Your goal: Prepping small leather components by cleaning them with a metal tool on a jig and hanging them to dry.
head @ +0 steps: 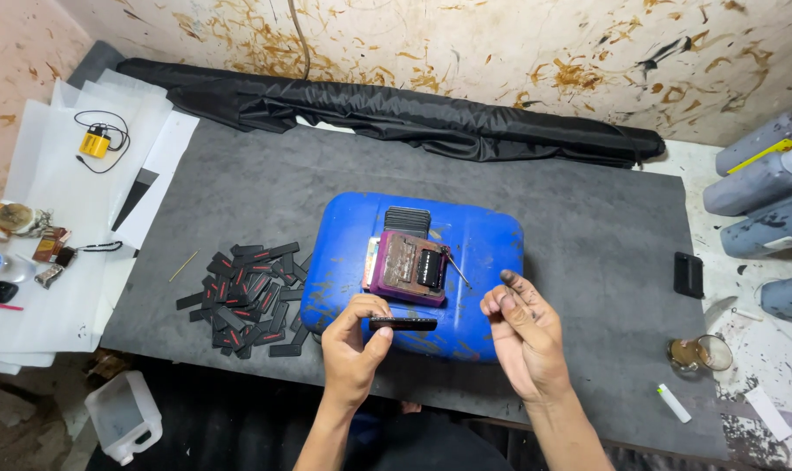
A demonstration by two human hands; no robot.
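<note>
— Stained plaster walls close in a dark grey felt-covered table point(588, 218), and on it lies a blue plastic jerrycan point(483, 253) on its side with a small purple block-shaped jig point(404, 270) on top. How far along does the work look?

— Somewhere in the middle, at a guess. One heap of flat black rectangular tags with red marks point(249, 298) lies just left of the jerrycan, and a neat stack of black pieces point(407, 218) stands behind the jig. Which lot is finished cannot be told from this view.

— And the piece in hand?

— The left hand point(354, 344) pinches a thin black strip point(403, 324) by its left end between thumb and fingers, level, over the near edge of the jerrycan, just in front of the jig.

— The other hand?

— The right hand point(522, 327) holds nothing; its ink-smudged fingers point(509, 281) are loosely curled, raised just right of the strip and apart from it
</note>
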